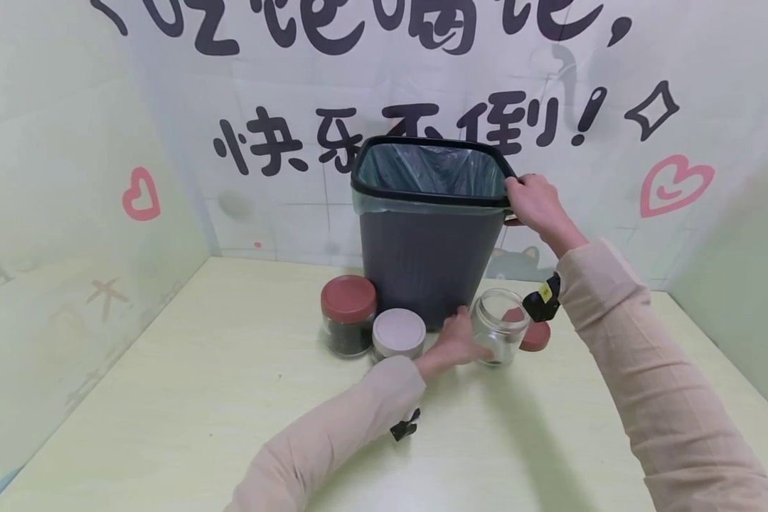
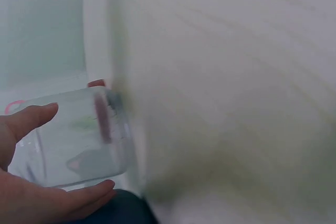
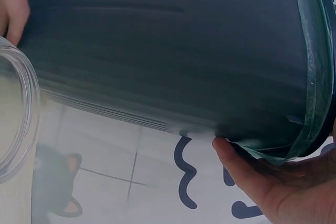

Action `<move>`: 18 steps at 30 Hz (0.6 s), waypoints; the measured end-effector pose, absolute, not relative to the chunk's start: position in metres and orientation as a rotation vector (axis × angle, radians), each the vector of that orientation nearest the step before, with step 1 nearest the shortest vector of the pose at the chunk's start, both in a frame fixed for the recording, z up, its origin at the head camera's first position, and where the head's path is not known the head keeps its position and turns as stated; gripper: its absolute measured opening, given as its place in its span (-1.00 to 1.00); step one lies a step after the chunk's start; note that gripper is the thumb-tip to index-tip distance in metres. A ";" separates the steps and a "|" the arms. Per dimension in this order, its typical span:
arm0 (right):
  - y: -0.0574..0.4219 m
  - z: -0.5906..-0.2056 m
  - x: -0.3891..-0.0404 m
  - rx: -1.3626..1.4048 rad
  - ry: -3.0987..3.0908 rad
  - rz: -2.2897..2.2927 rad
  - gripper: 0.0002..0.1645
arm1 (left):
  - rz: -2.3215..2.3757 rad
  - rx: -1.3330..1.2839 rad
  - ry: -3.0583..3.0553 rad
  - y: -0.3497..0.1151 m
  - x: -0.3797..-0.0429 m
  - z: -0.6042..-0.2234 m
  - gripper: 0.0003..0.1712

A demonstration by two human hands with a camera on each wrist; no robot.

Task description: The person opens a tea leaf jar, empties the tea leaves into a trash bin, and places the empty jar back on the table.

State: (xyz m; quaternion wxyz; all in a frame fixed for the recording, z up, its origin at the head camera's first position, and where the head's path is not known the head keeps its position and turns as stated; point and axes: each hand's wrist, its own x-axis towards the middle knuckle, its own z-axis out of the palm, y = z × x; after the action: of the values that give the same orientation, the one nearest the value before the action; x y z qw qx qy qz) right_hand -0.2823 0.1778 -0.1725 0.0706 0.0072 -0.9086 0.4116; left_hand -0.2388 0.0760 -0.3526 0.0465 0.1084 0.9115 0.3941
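Observation:
A dark grey trash bin (image 1: pixel 425 263) with a black rim and a translucent green liner (image 1: pixel 435 171) is at the back middle of the table. My right hand (image 1: pixel 540 206) grips its rim at the right corner, thumb against the outer wall in the right wrist view. Whether the bin's base touches the table I cannot tell. My left hand (image 1: pixel 454 341) is low in front of the bin, beside an uncapped clear jar (image 1: pixel 500 345). In the left wrist view, its thumb and fingers (image 2: pixel 89 195) are spread about the jar, not visibly curled round it.
Left of my left hand stand a jar with a red lid (image 1: pixel 348 299) and dark contents, and a jar with a pale lid (image 1: pixel 399 332). A loose red lid (image 1: pixel 535 337) lies behind the clear jar. A printed backdrop (image 1: pixel 281 227) rises behind the pale table (image 1: pixel 185 398).

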 end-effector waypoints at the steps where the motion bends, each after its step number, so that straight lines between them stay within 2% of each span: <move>1: 0.179 -0.173 -0.281 0.024 -2.730 1.234 -0.41 | 1.187 0.359 2.789 0.073 -0.238 -0.349 -0.15; 5: 0.183 -0.177 -0.275 0.043 -2.714 1.245 -0.29 | 1.202 0.502 2.810 0.055 -0.234 -0.332 -0.17; 11: 0.197 -0.188 -0.257 0.062 -2.747 1.290 -0.13 | 1.401 0.782 2.817 0.012 -0.228 -0.303 -0.30; 18: 0.199 -0.214 -0.231 0.198 -2.733 1.252 -0.22 | 1.573 0.817 2.852 -0.038 -0.219 -0.292 -0.38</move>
State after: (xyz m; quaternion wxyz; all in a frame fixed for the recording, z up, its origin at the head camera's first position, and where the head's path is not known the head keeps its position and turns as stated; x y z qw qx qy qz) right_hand -0.2314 0.1990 -0.2139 0.0645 0.0656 -0.9052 0.4149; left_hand -0.2186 -0.0384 -0.2920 -0.1080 0.2420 0.8443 0.4658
